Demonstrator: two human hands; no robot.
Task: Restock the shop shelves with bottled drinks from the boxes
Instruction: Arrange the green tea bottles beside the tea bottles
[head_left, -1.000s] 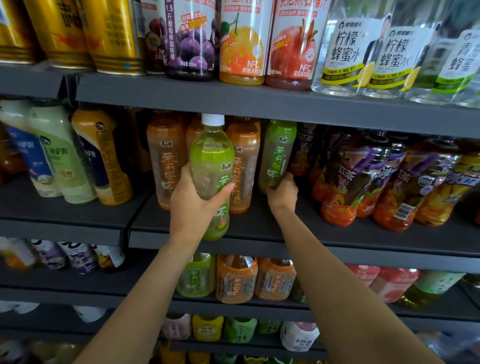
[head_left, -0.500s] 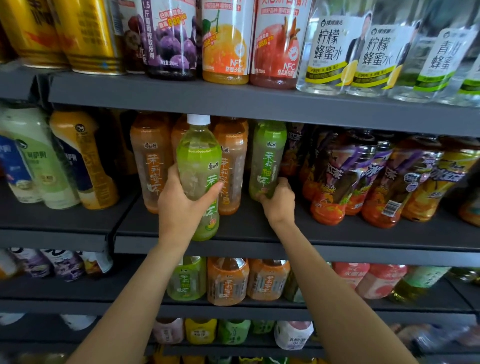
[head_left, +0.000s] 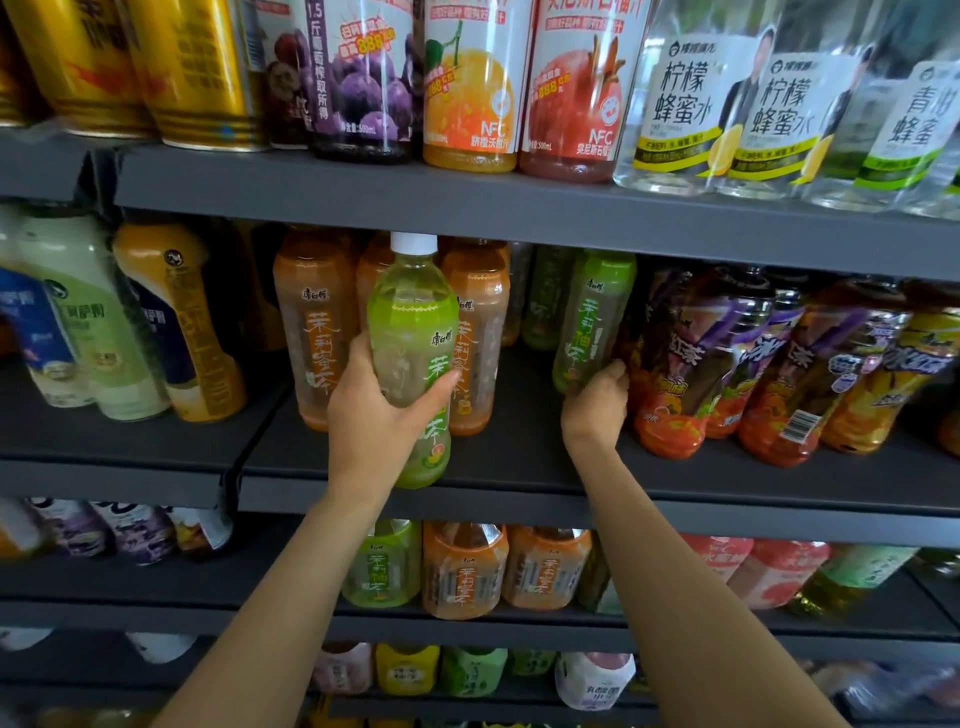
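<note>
Just left of the open gap on the middle shelf (head_left: 519, 467), the left hand (head_left: 374, 415) is wrapping around the lower body of a green tea bottle (head_left: 413, 358), carrying it in front of the orange bottles (head_left: 317, 332). It is standing nearly upright, long axis vertical, white cap pointing at the shelf above. Full of liquid, it is likely weighing noticeably; the smooth plastic label looks slippery, so gripping mid-body seems sensible. Right of the gap, the right hand (head_left: 595, 400) is curling around the base of a second green bottle (head_left: 589, 322) standing on the shelf, leaning slightly.
</note>
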